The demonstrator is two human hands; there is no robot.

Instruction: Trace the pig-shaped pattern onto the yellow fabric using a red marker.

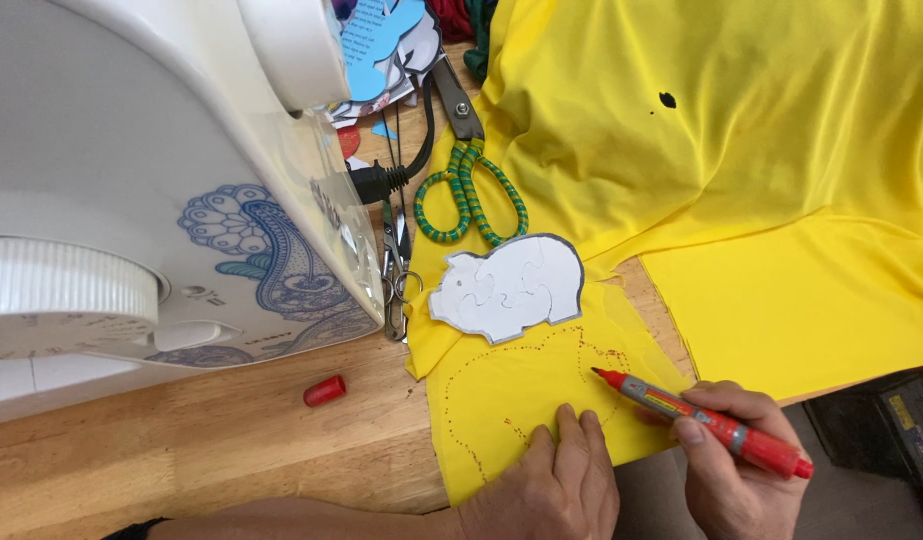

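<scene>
Risk entry: right hand (pixel 737 455) pinching red marker (pixel 707 421), tip just above the dotted outline on yellow cloth (pixel 512 385) at desk (pixel 212 450) edge; left hand (pixel 552 480), fingers together, presses cloth flat—slack pressure could let fabric slide, skewing dots.

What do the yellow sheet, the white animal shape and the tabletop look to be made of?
Yellow sheet: thin matte fabric, judging by its soft folds and wrinkles. White animal shape: probably stiff card or foam, flat, with jigsaw-cut seams. Tabletop: wood, showing visible grain.
</scene>
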